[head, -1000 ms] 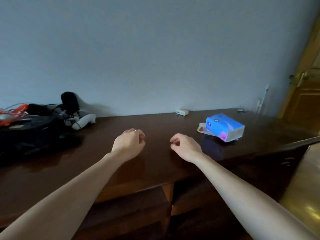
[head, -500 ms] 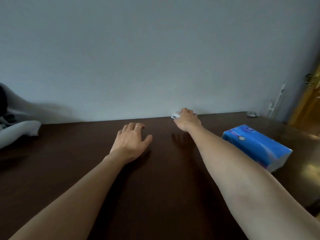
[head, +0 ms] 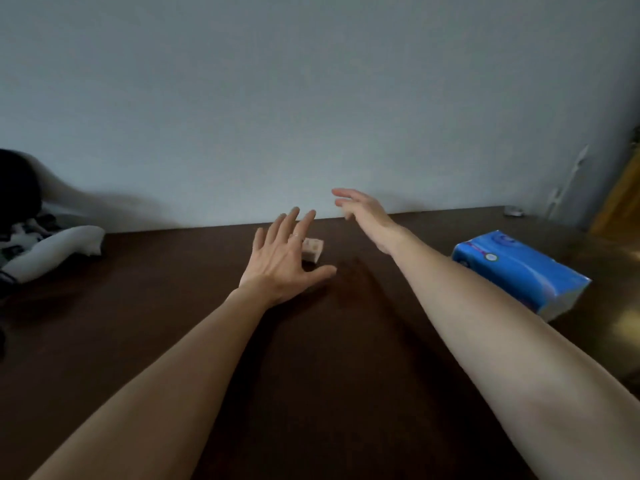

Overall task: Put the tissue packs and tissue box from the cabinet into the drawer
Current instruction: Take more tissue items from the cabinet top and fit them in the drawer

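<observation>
Change since 0.5 s ago: right hand has lifted off the small pack at the wall edge; the pack now lies nearer, partly behind the left hand, which has spread wider.

Right hand: raised above the bench, fingers loosely extended and apart, holding nothing, near the wall.

Left hand: palm down, 4 fingers and thumb splayed, empty; ring on 1 finger. Whether it touches the bench cannot be told.

Small pack: pale, on the bench, just beyond the left hand's fingers, partly covered by them; contact cannot be told.

Blue pack: on the bench to the right of the right forearm, lying flat, white end facing the near right.

Left edge: white object and dark blurred items on the bench.

Far right corner: small grey item by the wall; yellow-brown door beyond.
</observation>
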`<state>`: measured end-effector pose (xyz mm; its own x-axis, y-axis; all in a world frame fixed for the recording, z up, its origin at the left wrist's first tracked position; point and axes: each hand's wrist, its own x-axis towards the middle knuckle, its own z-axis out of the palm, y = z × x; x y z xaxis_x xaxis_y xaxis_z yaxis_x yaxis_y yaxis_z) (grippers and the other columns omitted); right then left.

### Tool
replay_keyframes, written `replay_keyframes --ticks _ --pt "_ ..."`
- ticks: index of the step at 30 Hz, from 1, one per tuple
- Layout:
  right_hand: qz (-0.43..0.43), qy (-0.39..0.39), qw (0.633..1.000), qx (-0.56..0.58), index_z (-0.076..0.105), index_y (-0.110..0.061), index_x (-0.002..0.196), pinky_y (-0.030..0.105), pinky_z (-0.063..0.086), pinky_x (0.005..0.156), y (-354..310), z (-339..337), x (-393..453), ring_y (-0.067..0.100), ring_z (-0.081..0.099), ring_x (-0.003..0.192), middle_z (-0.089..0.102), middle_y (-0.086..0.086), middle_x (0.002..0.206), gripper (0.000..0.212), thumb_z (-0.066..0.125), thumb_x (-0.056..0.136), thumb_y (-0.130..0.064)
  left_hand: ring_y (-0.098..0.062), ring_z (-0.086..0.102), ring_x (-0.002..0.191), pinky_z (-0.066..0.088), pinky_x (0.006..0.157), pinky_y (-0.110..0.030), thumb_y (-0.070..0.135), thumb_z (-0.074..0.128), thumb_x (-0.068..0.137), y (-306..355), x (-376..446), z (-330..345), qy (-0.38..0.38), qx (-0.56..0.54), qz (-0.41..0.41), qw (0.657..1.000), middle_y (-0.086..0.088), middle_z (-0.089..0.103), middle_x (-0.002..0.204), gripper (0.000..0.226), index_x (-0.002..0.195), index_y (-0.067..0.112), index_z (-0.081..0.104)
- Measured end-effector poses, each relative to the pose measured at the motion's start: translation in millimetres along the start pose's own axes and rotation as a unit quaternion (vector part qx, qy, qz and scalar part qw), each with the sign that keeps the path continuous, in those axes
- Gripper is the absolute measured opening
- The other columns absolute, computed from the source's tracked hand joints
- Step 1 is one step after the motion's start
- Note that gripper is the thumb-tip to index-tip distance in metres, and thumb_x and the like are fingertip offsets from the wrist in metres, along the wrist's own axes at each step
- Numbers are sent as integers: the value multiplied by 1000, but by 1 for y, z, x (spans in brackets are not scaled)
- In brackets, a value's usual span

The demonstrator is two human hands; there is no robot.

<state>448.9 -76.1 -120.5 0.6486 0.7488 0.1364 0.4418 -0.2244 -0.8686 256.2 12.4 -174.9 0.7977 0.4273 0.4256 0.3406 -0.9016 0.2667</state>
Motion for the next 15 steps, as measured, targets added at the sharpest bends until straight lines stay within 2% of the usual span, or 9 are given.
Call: replay_keyframes --ticks 2,3,5,7,9,10,12,14,15 --pt "-10 55 989 -134 59 -33 138 33 43 101 -18 -23 -30 17 54 128 60 -5 139 52 54 89 -18 -20 16 152 22 120 -45 71 49 88 -1 0 -2 -68 -13 -36 997 1 27 163 84 157 28 25" --pt "1 62 966 -252 55 -35 141 38 43 105 -23 -39 -47 21 53 130 59 -4 140 52 55 90 -26 -19 20 150 27 117 -43 62 49 94 -1 0 -3 -90 -18 -48 995 2 35 159 71 153 24 36" --pt "47 69 890 -448 47 -35 145 50 37 109 -30 -69 -82 30 45 136 57 1 141 61 57 86 -45 -19 23 148 30 117 -42 48 46 100 1 -2 -6 -100 -20 -52 993 2 41 156 55 148 21 45" --pt "148 85 834 -525 43 -29 145 64 30 107 -31 -92 -115 37 40 138 51 9 144 81 61 73 -61 -22 23 147 31 115 -44 44 42 102 11 -12 -10 -111 -10 -56 992 -1 39 156 52 149 20 44" --pt "265 71 798 -536 37 -23 146 73 29 104 -24 -99 -146 45 39 138 43 16 149 101 68 62 -69 -25 21 148 29 115 -45 45 39 103 25 -29 -15 -128 2 -65 990 -4 35 157 55 153 19 39" --pt "296 59 778 -552 32 -22 150 74 32 103 -19 -97 -158 49 37 138 38 20 151 106 72 63 -69 -25 19 149 28 116 -46 44 37 104 33 -39 -17 -129 6 -66 989 -5 33 158 57 154 19 35" --pt "295 73 748 -589 24 -21 152 67 40 101 -11 -90 -175 50 36 136 33 27 151 98 74 77 -60 -27 17 149 25 117 -48 43 34 104 47 -60 -24 -132 7 -62 989 -7 29 159 59 156 18 30" --pt "267 104 750 -596 25 -22 152 56 43 98 -10 -88 -191 44 41 130 38 28 146 86 70 85 -52 -27 18 148 26 117 -48 45 33 104 61 -86 -32 -142 8 -54 988 -7 30 158 59 156 18 30" --pt "258 119 758 -587 27 -21 151 52 42 98 -13 -89 -199 40 43 127 42 25 143 87 70 83 -54 -27 20 147 27 116 -48 47 34 104 66 -99 -36 -141 10 -49 989 -6 32 157 59 155 19 31"
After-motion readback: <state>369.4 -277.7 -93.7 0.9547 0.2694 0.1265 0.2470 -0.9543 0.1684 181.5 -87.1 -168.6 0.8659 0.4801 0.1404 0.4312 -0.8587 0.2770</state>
